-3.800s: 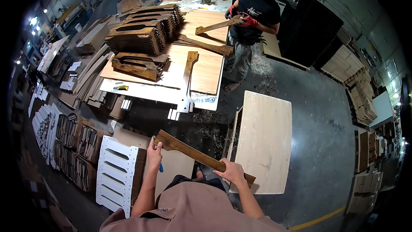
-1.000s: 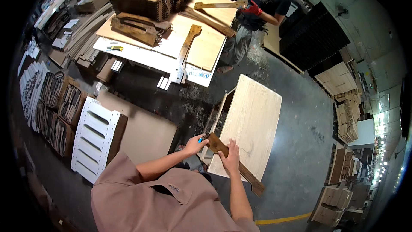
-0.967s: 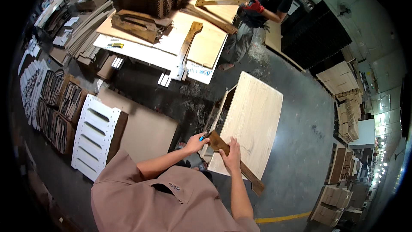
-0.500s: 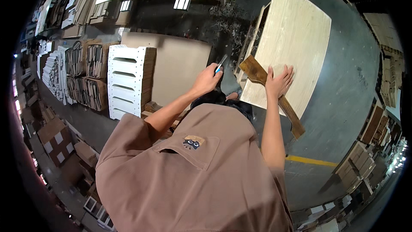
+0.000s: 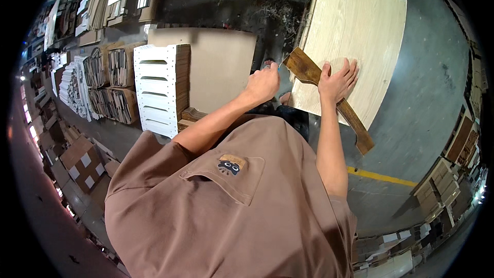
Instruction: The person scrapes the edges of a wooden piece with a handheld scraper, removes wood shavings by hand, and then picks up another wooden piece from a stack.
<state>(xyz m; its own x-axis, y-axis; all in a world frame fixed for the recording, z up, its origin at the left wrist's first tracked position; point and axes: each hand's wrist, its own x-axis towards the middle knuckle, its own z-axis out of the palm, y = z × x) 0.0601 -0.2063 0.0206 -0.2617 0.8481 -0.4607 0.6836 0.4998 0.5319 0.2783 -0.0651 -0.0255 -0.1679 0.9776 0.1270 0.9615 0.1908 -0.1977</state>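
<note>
**Template pinned flat on the board**

The left hand (image 5: 263,83) is closed around a pen at the template (image 5: 329,98) (its upper end). The right hand (image 5: 337,80), fingers spread, presses it on the board (image 5: 360,31); it runs down-right.

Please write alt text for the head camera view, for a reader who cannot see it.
A person's right hand presses a dark wooden template flat on a pale board, while the left hand holds a pen at the template's end. White slotted panels stand to the left.
</note>
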